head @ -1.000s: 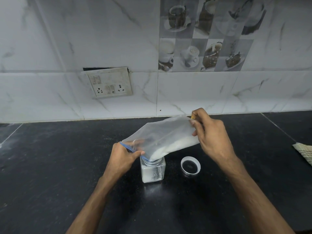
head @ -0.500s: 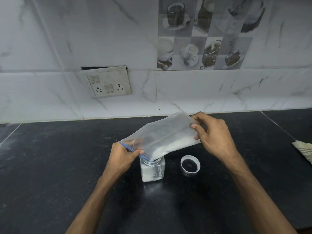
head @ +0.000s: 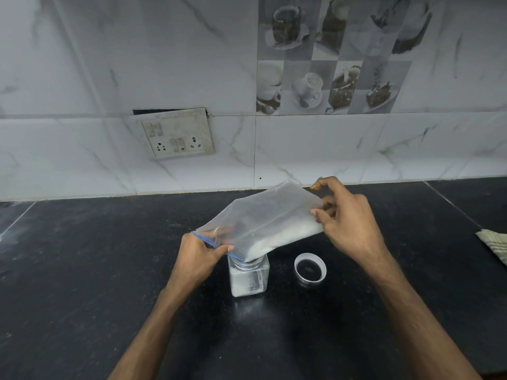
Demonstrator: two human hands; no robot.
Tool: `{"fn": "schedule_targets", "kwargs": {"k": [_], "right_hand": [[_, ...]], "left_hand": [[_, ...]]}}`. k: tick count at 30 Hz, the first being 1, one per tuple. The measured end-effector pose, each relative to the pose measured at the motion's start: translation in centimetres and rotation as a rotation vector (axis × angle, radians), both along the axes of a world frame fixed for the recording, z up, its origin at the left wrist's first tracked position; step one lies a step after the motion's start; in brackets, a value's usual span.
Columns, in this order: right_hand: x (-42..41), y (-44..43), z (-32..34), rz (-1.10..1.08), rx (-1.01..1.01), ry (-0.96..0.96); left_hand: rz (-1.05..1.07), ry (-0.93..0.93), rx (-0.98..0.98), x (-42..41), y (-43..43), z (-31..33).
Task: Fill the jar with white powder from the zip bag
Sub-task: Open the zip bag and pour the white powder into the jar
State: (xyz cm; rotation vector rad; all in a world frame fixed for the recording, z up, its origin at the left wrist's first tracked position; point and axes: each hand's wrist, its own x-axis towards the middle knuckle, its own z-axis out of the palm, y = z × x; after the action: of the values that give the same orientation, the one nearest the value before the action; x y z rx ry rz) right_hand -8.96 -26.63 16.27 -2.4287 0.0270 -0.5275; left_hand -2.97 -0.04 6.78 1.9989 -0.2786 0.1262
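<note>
Clear plastic zip bag is tilted, its mouth set in the jar on the black counter. The left hand grips the blue zip edge. The right hand pinches the raised end. Risk: a sharp lift could rush the powder, overflowing the neck or pulling the mouth off the rim.
</note>
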Motion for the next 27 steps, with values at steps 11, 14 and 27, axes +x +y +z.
{"fn": "schedule_targets", "kwargs": {"k": [11, 14, 27], "right_hand": [[-0.10, 0.29, -0.26, -0.027, 0.044, -0.035], [-0.10, 0.29, -0.35, -0.034, 0.041, -0.037], [-0.20, 0.81, -0.38, -0.050, 0.046, -0.050]], "left_hand": [[-0.005, 0.000, 0.008, 0.23, 0.09, -0.24], [-0.001, 0.010, 0.007, 0.21, 0.14, -0.22], [-0.002, 0.048, -0.001, 0.18, 0.20, -0.20]]}}
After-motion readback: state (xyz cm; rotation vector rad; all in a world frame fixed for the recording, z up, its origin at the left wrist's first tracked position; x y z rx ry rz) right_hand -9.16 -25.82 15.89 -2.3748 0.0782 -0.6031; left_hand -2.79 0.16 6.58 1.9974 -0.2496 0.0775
